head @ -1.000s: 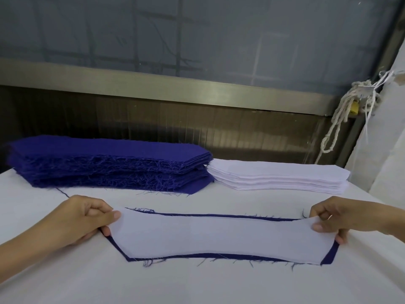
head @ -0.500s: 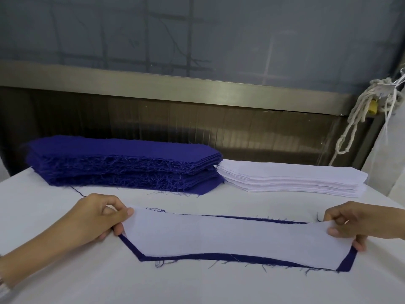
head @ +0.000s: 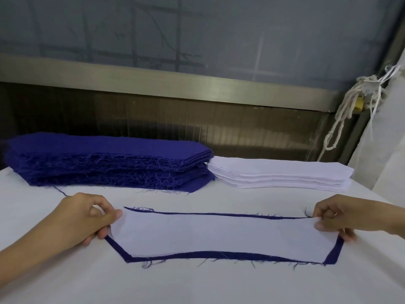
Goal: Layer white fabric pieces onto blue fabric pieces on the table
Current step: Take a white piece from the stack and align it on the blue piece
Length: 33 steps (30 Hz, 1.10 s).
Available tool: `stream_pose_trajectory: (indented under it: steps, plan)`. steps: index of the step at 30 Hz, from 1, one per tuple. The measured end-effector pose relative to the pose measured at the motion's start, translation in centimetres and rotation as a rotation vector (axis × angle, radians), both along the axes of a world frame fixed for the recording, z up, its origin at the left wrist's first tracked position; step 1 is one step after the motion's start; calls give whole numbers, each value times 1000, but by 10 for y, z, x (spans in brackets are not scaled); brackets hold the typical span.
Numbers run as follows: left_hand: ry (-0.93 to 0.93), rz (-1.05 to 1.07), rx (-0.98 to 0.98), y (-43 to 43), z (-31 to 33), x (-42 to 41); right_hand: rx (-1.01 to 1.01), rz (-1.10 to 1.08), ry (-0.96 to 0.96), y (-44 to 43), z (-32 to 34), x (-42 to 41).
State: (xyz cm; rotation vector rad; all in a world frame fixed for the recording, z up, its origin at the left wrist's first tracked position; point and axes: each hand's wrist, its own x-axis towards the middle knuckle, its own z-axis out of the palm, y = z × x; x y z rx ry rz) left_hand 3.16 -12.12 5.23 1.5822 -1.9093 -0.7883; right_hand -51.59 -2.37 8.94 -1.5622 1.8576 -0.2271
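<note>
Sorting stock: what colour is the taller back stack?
The taller stack is dark blue; head view.

The table [head: 197, 286] is being draped in white. A blue stack [head: 105, 163] is being borne on it, a white stack [head: 280, 175] just right of that stack, a blue piece [head: 332, 254] nearer.

The single dark-blue frayed fabric piece [head: 331, 254] lies mostly hidden beneath the white curved fabric piece [head: 219, 233]; only its border shows. Forearms behind the left hand [head: 87, 218] and right hand [head: 337, 218] run off the picture's edges. A small yellow object [head: 359, 104] in the knotted off-white rope [head: 368, 84] is too small to identify.
</note>
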Motion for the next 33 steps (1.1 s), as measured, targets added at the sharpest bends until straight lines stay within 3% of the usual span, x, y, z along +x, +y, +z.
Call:
stream_pose_trajectory:
  steps: [16, 25, 33]
  plan:
    - [-40, 27, -19, -6, -5, 2, 0, 13, 87, 9, 12, 16]
    - [-166, 58, -60, -11, -12, 6, -8, -23, 210, 12, 15, 21]
    - [-257, 127, -120, -24, -16, 24, 3, -37, 185, 11, 16, 17]
